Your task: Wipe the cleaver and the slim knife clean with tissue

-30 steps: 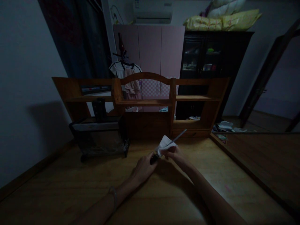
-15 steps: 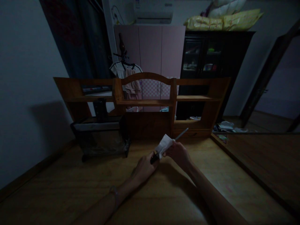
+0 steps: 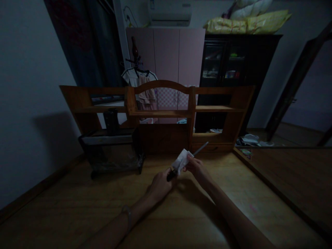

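My left hand (image 3: 160, 185) is closed round the black handle of a knife (image 3: 201, 148), whose narrow grey blade slants up and to the right. A crumpled white tissue (image 3: 181, 160) lies folded around the middle of the blade, and the blade's tip sticks out past it. With fingers and thumb, my right hand (image 3: 197, 170) pinches the tissue against the blade. Both hands are held just above the wooden desk top. The part of the blade beneath the tissue is hidden.
On the desk (image 3: 145, 214), a dark-framed glass tank (image 3: 111, 155) stands at the left. A wooden shelf unit (image 3: 160, 113) runs along the back edge. At the right is a raised wooden rim (image 3: 275, 186), with papers (image 3: 250, 139) beyond.
My right hand's fingers have shifted slightly on the tissue, which is more crumpled now. The left hand and the knife have stayed nearly still.
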### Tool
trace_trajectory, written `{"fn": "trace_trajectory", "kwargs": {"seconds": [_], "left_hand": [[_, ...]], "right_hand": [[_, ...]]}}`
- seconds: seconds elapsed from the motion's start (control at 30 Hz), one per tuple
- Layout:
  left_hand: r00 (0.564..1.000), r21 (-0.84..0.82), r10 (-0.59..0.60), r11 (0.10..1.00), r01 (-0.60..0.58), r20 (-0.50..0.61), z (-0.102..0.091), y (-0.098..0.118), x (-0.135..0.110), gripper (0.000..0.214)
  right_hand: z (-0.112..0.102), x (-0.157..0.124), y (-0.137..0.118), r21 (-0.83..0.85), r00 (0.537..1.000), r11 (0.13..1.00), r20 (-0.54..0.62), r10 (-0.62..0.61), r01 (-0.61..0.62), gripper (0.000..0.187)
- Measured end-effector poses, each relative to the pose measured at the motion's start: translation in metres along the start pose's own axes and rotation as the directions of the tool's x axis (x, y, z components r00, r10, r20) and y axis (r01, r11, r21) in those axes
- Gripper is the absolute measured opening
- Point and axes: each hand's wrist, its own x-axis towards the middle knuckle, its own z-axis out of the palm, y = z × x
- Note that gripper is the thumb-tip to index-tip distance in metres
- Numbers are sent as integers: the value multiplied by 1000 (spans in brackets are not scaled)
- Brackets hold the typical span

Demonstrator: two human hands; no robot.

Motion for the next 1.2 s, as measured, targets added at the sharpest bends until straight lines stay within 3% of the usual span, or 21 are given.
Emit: {"fn": "trace_trajectory", "kwargs": {"seconds": [0.17, 0.33, 0.6, 0.9, 1.2], "left_hand": [[999, -140, -34, 989, 37, 26, 7, -2, 3, 31], [997, -262, -63, 962, 71, 36, 12, -13, 11, 37], [999, -242, -36, 969, 42, 27, 12, -19, 11, 33], [999, -207, -3, 978, 10, 33, 11, -12, 7, 32], [999, -325, 12, 946, 5, 48, 13, -17, 10, 30]], "right_hand": [[-2, 1, 1, 1, 997, 1000, -70, 10, -10, 30], [1, -1, -5, 58, 1000, 998, 7, 26, -26, 31], [-1, 0, -6, 54, 999, 998, 5, 35, -35, 41], [-7, -1, -2, -53, 995, 996, -55, -79, 76, 35], [3, -3, 4, -86, 993, 992, 81, -86, 93, 41]]}}
